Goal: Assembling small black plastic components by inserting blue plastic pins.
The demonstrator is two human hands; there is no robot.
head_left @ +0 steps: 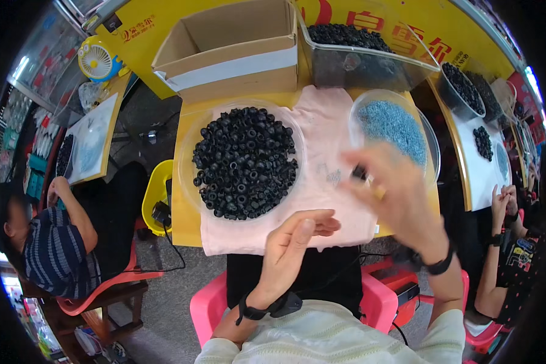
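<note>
My left hand point(294, 239) is at the near edge of the pink cloth point(318, 121), fingers bent together and the thumb against them. Whatever they may hold is hidden. Motion blurs my right hand point(397, 194) over the cloth's right side. A small black part point(359, 172) shows between its thumb and fingers; whether they grip it is unclear. To the left, a round clear tray point(191, 185) is heaped with black ring-shaped parts point(242, 164). Beyond my right hand, a round tub point(361, 100) contains small blue-grey pieces point(391, 127). Tiny silvery pieces point(333, 176) lie on the cloth between my hands.
An open cardboard box point(236, 67) and a clear bin point(358, 70) of black parts stand along the back. A yellow bucket point(153, 197) is left of the table. Other people sit at side tables, one at left point(60, 242) and one at right point(509, 273).
</note>
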